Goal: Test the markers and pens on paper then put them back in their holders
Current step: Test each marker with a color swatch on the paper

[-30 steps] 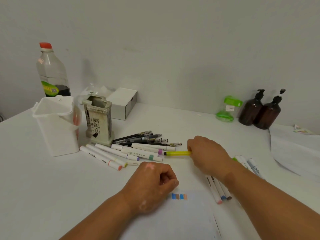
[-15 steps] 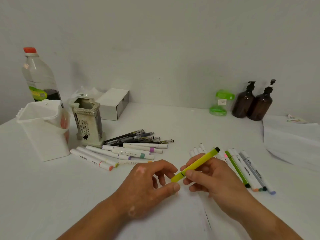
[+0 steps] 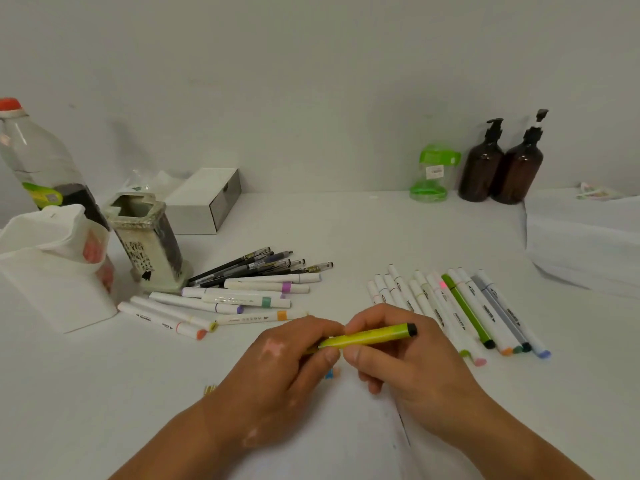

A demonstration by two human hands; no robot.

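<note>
Fingers [image 3: 323,356] of both hands pinch the yellow marker [image 3: 369,336] level above the paper [image 3: 346,427], a light, stiff, smooth barrel probably best gripped mid-body while the left pulls its cap.

Two holders are standing at the left of the table [image 3: 398,230], the white holder [image 3: 52,268] in front and the ceramic holder [image 3: 149,244] just right of it. A bottle [image 3: 38,161] is standing behind them, a box [image 3: 204,200] to the right. Pens [image 3: 256,266] and markers [image 3: 221,299] are lying before the ceramic holder. More markers [image 3: 478,306] are lying at the right, two pump bottles [image 3: 502,164] far behind them.
</note>
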